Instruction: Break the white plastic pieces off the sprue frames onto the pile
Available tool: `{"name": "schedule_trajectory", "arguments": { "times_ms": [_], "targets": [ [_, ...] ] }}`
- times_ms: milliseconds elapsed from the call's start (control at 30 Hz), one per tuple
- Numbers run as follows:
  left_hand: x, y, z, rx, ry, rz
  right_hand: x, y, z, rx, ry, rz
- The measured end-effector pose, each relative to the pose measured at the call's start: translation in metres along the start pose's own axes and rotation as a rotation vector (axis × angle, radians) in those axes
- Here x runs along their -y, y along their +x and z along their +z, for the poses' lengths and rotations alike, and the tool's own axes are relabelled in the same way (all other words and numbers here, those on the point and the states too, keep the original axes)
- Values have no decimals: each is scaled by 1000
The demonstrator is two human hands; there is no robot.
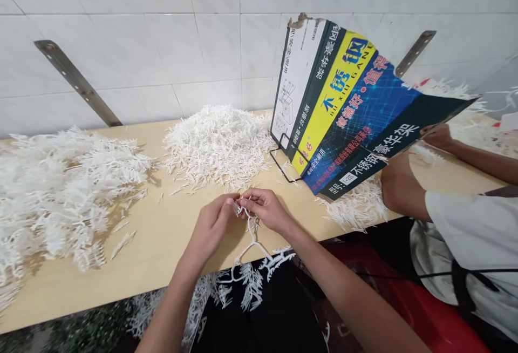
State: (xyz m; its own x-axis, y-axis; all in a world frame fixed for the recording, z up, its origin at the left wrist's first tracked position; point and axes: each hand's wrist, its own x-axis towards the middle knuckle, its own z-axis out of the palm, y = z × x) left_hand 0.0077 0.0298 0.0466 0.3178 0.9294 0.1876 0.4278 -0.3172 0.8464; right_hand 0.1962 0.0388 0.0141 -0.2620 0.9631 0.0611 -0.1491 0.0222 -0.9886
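Both hands work close together over the near part of the counter point(170, 234), fingertips almost meeting. Left hand point(212, 222): thumb and forefinger pinched nearly closed on the top end of a white branched plastic-looking sprig point(253, 243). Right hand point(267, 210): thumb and forefinger also drawn in, pinching the same end just beside the left fingertips. Which fingertip bears on which twig can't be told, too small and overlapped. Key relation: sprig lies on the near side of the fingers, long axis running from the pinch back toward the wearer's body; stem forks below the fingertips, and the feathery branches hang past the counter's near edge. Neither hand is clearly nearer the pinched end; the right forearm passes closer to the outer right branch. Beyond the fingers, farther back, a heap of small white pieces point(222, 145). Well left of the fingers, a bigger tangle of white sprigs point(68, 191). Right of and beyond the fingers, a printed cardboard panel point(348, 107) leans up with a black wire bookend point(288, 174) at its base. Past the panel, farther right, a co-worker's hand point(439, 136), partly hidden; can't tell what it holds.
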Motion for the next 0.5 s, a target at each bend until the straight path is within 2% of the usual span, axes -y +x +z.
{"name": "schedule_trajectory", "arguments": {
  "times_ms": [67,167,367,500],
  "targets": [
    [-3,-14,4,49,-35,-20,-1,-1,0,-10,-39,-13],
    [1,-26,11,-20,-54,-63,2,-3,1,9,-116,-6],
    [7,-27,19,-25,-102,-194,2,-6,3,-23,-198,19],
    [-3,-29,14,-78,-6,-122,5,-11,6,-67,-225,-44]
  ]
}}
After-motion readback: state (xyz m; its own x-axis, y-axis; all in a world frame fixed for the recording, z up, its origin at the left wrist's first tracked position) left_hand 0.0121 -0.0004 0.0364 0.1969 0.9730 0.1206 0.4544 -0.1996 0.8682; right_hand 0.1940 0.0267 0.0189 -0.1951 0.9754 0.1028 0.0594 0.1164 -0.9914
